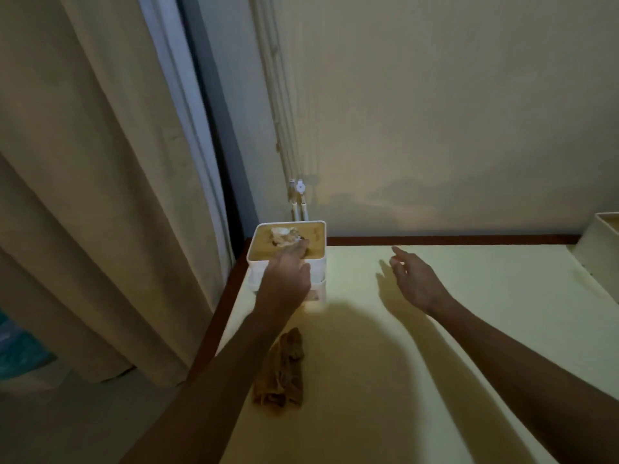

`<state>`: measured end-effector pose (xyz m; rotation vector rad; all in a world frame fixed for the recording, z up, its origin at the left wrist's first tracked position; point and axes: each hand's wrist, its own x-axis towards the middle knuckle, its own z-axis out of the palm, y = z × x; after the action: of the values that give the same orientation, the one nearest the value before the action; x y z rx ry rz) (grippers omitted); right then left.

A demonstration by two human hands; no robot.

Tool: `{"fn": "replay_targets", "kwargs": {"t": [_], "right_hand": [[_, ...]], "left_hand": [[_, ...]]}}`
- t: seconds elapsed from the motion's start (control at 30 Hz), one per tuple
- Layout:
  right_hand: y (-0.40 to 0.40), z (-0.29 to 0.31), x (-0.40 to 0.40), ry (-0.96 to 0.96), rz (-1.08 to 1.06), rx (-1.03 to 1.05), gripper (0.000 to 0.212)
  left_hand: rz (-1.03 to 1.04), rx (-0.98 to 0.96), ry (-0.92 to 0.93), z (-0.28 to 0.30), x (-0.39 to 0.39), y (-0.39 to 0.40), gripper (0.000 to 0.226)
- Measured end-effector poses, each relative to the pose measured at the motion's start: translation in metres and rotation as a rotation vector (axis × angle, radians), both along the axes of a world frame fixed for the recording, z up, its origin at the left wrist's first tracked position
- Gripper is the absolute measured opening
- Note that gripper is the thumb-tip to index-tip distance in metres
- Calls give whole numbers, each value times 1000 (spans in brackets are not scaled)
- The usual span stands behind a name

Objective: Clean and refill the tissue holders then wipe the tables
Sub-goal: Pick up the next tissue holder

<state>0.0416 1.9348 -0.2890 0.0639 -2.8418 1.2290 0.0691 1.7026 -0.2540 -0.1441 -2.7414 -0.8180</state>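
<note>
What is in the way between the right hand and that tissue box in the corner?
Nothing visible. The right hand hovers open over bare table, with only clear tabletop between it and the tissue holder. The left hand already reaches the tissue on top. The brown cloth lies nearer the person.

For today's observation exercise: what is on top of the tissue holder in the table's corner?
A crumpled white tissue pokes from the tan lid of the tissue holder, and the left hand reaches onto it, fingertips at the tissue. The hand covers the lid's front edge; the contents inside cannot be seen.
</note>
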Motion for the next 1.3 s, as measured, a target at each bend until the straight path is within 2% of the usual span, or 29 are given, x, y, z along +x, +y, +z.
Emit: {"fn": "replay_targets", "kwargs": {"t": [0.23,0.33,0.5,0.6,0.73,0.83,0.93,1.17,1.3], "right_hand": [[190,5,56,86,-159,79,34],[280,9,69,159,-312,110,30],[392,15,70,237,-681,-53,23],[433,9,53,232,-789,-132,19],[468,11,24,192,-792,-243,31],[483,14,9,41,-730,-341,29],[485,20,0,-63,-627,-350,38],[473,28,18,-101,-558,-358,43],[441,43,36,-81,-512,-395,40]], "left_hand": [[-251,51,-122,16,-7,191,39],[-322,169,-202,20,-12,290,38],[-351,354,-344,11,-27,419,49],[-325,465,-441,1,-38,465,58],[-335,536,-512,-16,-56,492,57],[-340,554,-529,-23,-67,497,59],[-449,579,-559,-30,-70,496,64],[-563,647,-544,-35,-53,485,56],[-537,602,-541,-27,-39,441,62]]}}
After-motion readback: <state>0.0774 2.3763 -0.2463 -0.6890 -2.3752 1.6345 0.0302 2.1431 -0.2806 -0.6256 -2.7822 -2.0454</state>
